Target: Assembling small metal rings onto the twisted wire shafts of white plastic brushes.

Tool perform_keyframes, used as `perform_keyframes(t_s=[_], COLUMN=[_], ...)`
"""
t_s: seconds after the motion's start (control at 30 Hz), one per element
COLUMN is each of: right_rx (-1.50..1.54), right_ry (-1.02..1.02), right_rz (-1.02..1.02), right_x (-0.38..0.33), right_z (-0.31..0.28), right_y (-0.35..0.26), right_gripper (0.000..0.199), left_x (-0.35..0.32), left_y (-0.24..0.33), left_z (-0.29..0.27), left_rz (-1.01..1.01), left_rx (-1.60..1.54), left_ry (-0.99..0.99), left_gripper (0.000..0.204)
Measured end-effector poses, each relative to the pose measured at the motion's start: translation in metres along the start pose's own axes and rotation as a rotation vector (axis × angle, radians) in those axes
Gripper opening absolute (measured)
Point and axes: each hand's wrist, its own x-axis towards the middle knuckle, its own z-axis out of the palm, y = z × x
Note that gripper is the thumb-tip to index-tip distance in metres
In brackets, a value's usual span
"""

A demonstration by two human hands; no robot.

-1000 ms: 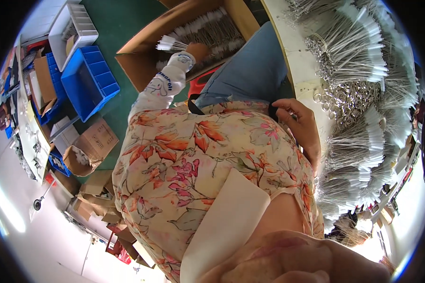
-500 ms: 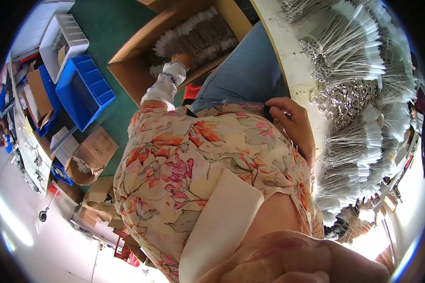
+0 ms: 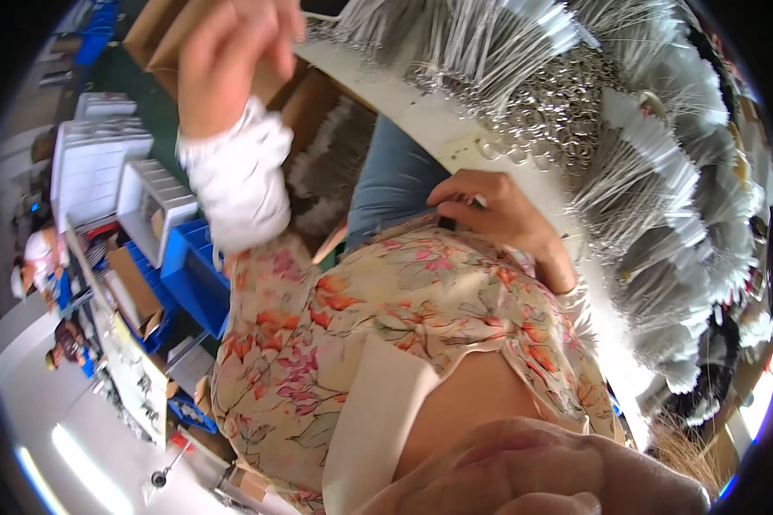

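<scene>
My left hand (image 3: 240, 64), in a white sleeve cuff, is raised beside the left end of the worktable (image 3: 429, 129). Motion smears its fingers, and I see no object in them. Below it, partly hidden by my forearm, a cardboard box (image 3: 309, 107) holds a pile of wire brushes (image 3: 339, 150) with white bristles. My right hand (image 3: 498, 210) rests at my waist by the table's near edge, its fingers curled. A small dark thing shows at its fingertips; I cannot make out what it is. Beyond it lie heaps of thin wire brushes (image 3: 644, 180) with looped metal ends.
Metal loops (image 3: 541, 112) crowd the middle of the table. To the left stand a blue plastic bin (image 3: 193, 275), a grey-white crate (image 3: 150, 202) and stacked white bins (image 3: 99, 163). Farther left, people (image 3: 43, 262) are near another long table (image 3: 133, 369).
My left hand has come up out of the cardboard box and risen toward the table's left end. The view has turned toward the table. My right hand stays at my waist.
</scene>
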Motion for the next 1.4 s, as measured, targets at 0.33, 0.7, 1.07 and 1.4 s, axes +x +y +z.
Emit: perform_keyframes(t_s=[0.33, 0.7, 1.07, 1.4], right_rx=[0.081, 0.712, 0.565, -0.015], right_ry=[0.655, 0.807, 0.078, 0.267], right_rz=[-0.54, -0.629, -0.438, -0.856], right_x=[0.052, 0.059, 0.007, 0.014], right_z=[0.001, 0.013, 0.043, 0.029], right_y=[-0.033, -0.037, -0.074, -0.146], right_gripper=[0.024, 0.013, 0.029, 0.032], left_x=[0.189, 0.237, 0.236, 0.211], left_y=[-0.006, -0.054, -0.057, -0.044], left_z=[0.093, 0.098, 0.026, -0.035], left_rz=[0.164, 0.023, -0.027, -0.028], left_rx=[-0.601, -0.473, -0.315, -0.277], left_ry=[-0.289, -0.277, -0.064, 0.17], left_gripper=[0.013, 0.01, 0.008, 0.008])
